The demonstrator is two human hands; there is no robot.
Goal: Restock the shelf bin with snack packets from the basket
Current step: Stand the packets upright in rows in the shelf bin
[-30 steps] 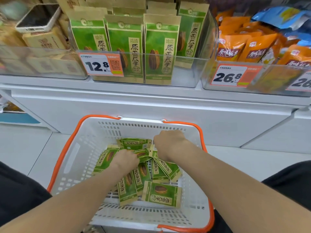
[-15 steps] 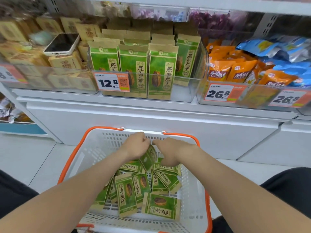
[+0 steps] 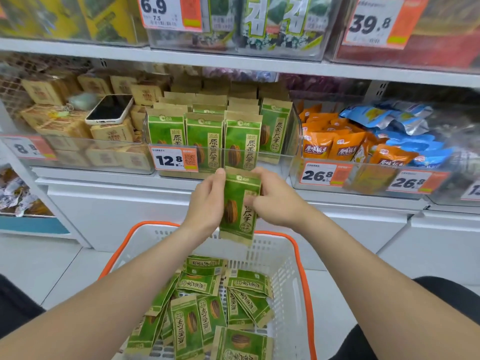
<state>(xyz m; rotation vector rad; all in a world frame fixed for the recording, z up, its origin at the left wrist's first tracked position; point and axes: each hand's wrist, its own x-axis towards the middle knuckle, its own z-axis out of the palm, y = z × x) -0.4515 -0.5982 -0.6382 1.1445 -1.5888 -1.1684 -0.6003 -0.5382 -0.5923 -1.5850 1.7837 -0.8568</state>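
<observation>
A green and tan snack packet [image 3: 237,203] stands upright in the air between both hands, just below the clear shelf bin [image 3: 291,141]. My left hand [image 3: 206,203] grips its left edge and my right hand [image 3: 275,201] pinches its right edge. The bin holds several upright rows of the same green packets [image 3: 205,136] behind a 12.8 price tag [image 3: 172,159]. Below, the white basket with orange rim [image 3: 288,271] holds several loose green packets [image 3: 207,307] lying flat.
A phone [image 3: 110,109] lies on brown boxes [image 3: 65,126] in the bin to the left. Orange packets [image 3: 335,144] and blue packets [image 3: 397,126] fill the bin to the right. An upper shelf [image 3: 233,61] runs overhead. White cabinet fronts [image 3: 117,211] stand behind the basket.
Both hands have risen out of the basket with one green packet, from among the loose packets up to just under the bin's front. The view has tilted up.
</observation>
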